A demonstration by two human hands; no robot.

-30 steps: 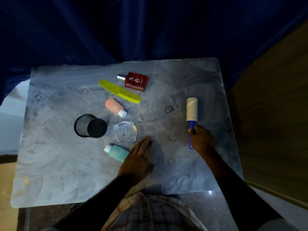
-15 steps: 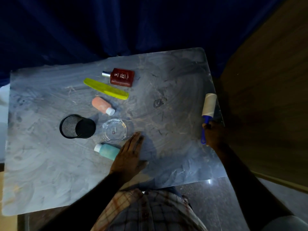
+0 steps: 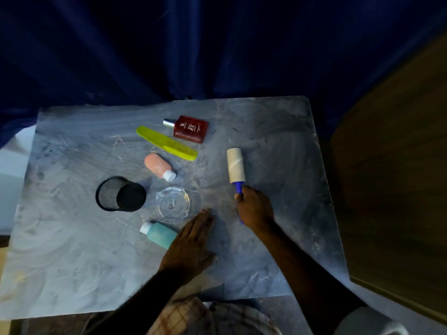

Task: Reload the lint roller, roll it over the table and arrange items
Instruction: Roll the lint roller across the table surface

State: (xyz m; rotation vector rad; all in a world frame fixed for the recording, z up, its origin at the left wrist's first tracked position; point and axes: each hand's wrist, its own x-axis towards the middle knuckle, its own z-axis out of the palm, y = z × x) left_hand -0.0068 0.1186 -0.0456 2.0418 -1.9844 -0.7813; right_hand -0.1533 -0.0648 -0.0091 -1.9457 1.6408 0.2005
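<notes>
Wrapped around the blue handle of the lint roller [image 3: 236,169], the right hand [image 3: 255,209] is closed, with the pale roll pointing away from the person and laid on the table [image 3: 72,250] right of centre. Nothing is held by the left hand [image 3: 191,245]; it is spread flat, palm down, on the tabletop near the front edge, its fingers just beside the teal bottle [image 3: 158,234] and the clear glass dish [image 3: 175,204].

The rolling step is judged to be in hand: the roll appears to be in contact with the surface, and the smeared, dusty marks across the table suggest much is left to be covered. The arranging step looks not yet begun, since the black mesh cup [image 3: 121,194] lies on its side and the pink bottle [image 3: 158,166], yellow comb [image 3: 166,143] and red perfume bottle [image 3: 189,128] are scattered at loose angles.

For the next stroke, even downward pressure would be needed, and the path would have to be kept clear of the comb and the glass dish, both near the roll
</notes>
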